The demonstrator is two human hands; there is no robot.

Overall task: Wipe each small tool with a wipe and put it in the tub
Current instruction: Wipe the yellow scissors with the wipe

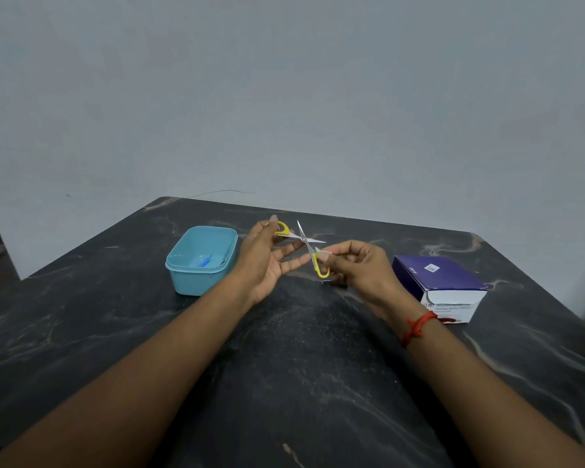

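Left hand (264, 261) grips one yellow loop of the spread steel scissors (303, 238); right hand (358, 265) pinches a thin wipe (323, 255) against the other loop.

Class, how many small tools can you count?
2. The yellow-handled scissors are held between the left hand and right hand; a blue tool lies in the tub. Its near wall may hide more.

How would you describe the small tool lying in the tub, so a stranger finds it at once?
On the dark marble table, a light blue tub stands beside the left hand. Inside lies a thin tool, darker blue than the tub, unlike the yellow-handled scissors.
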